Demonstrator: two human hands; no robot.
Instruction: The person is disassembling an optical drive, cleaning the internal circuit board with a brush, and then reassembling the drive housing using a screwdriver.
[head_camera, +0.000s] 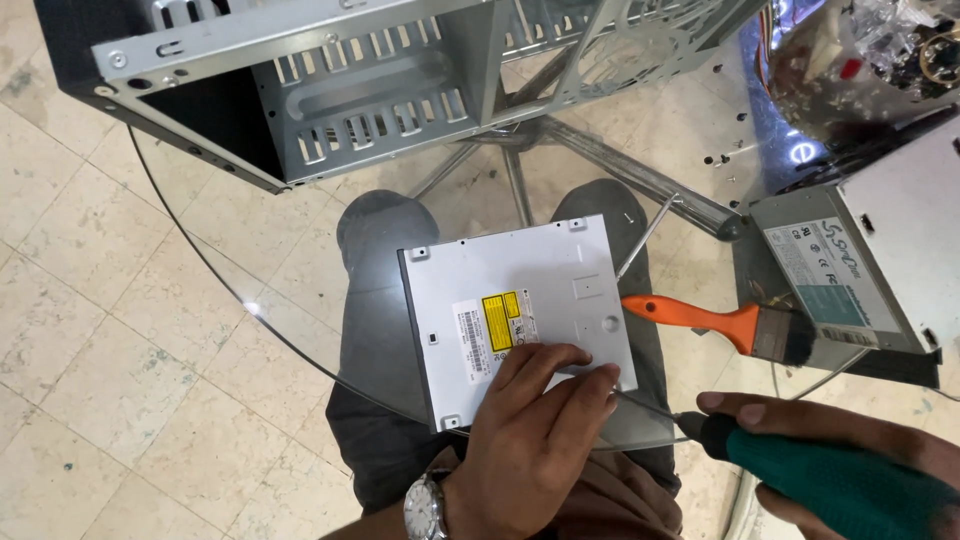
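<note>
A silver optical drive (510, 270) with a yellow and white label lies flat on the glass table (230, 285) in front of me. My left hand (530, 430), with a wristwatch on it, presses down on the drive's near right part, fingers spread over the metal top. My right hand (800, 415) grips a screwdriver by its green handle (830, 480) at the lower right. Its thin shaft runs left to the drive's near right edge, next to my left fingertips.
An open grey computer case (340, 90) lies at the far left of the table. A brush with an orange handle (720, 322) rests right of the drive, against a grey power supply (870, 250). A clear bag of parts (870, 50) sits far right. My knees show under the glass.
</note>
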